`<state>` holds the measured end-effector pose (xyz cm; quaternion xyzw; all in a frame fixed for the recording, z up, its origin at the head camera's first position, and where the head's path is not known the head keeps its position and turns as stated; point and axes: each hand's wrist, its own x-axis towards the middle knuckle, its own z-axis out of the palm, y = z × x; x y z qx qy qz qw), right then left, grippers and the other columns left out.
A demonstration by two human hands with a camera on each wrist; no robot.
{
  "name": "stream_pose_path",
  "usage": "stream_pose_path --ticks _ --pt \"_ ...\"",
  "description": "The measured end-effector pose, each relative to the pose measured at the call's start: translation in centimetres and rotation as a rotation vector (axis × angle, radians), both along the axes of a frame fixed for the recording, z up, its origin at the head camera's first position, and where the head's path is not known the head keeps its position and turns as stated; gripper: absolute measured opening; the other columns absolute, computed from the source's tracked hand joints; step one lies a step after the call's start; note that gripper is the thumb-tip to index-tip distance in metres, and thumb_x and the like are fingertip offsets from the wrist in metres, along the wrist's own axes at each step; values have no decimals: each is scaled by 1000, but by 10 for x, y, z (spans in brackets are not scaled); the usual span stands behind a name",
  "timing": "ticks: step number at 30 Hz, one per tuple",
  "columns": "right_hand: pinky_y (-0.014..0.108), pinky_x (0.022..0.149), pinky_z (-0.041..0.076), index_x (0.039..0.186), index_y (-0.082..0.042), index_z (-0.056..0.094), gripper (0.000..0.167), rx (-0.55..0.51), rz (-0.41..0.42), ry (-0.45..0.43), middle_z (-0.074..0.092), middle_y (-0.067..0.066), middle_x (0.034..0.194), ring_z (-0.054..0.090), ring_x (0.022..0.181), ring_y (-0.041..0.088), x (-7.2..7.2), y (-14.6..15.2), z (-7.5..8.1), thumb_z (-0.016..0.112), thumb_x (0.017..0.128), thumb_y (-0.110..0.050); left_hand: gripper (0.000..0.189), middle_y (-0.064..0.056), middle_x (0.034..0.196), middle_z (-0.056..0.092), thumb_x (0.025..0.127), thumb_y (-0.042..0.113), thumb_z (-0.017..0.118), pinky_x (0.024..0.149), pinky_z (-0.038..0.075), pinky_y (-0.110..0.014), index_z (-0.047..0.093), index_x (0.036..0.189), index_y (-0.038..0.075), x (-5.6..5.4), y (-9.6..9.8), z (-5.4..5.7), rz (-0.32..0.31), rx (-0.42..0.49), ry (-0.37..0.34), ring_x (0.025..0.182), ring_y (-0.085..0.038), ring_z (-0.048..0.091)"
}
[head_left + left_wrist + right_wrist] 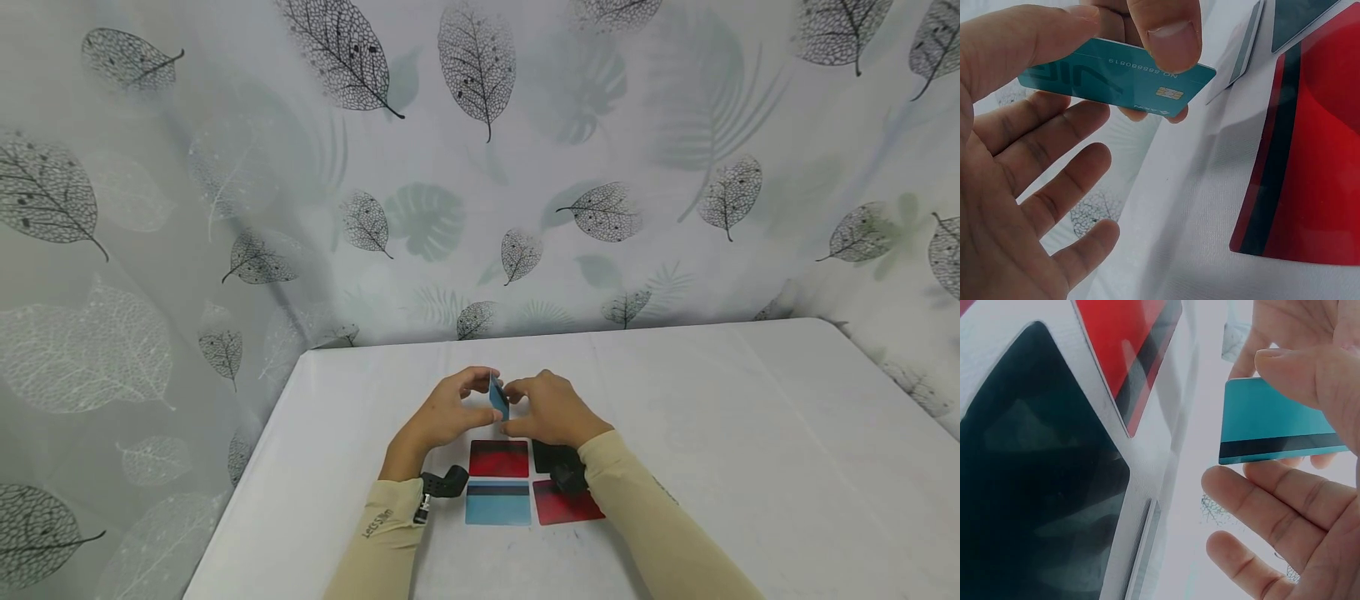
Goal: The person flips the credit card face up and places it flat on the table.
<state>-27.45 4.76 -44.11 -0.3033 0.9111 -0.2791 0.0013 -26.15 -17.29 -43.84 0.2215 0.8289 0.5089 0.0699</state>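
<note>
My left hand [450,408] and right hand [551,408] meet over the table and pinch one teal-blue bank-style card [498,398] between thumbs and fingers. A gold chip and printed digits show on one face of that teal card [1129,75] in the left wrist view. On its other face, the same card [1272,419] carries a black stripe in the right wrist view. The lower fingers of both hands are spread. Below the hands lie a red card [498,458], a blue card [498,504], a dark card [547,457] and another red card [555,504], partly covered by the right wrist.
The white table [712,433] extends to both sides. Leaf-print cloth [555,167] hangs behind and at the sides. Another card [1244,50] appears edge-on beyond the red one in the left wrist view. Each wrist wears a black strap device [446,482].
</note>
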Motion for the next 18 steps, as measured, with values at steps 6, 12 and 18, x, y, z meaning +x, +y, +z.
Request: stream_pose_path --ticks 6,12,18 --pt "49 87 56 116 -4 77 45 1 9 9 79 6 103 67 99 28 1 1 1 83 82 -32 59 -7 131 67 90 17 80 117 32 -62 57 143 4 1 1 1 -5 1 -6 124 -26 60" --pt "50 89 56 116 -4 77 45 -1 9 8 79 6 104 67 102 30 1 1 2 83 82 -33 59 -6 132 67 90 19 80 117 33 -62 57 142 4 0 2 0 -7 -9 2 125 -26 59" --pt "51 92 55 117 -4 77 48 13 4 -3 79 5 106 67 104 31 2 1 2 83 81 -36 62 -7 135 65 90 18 80 117 34 -60 55 144 1 0 3 -1 -3 -20 -2 127 -28 58"
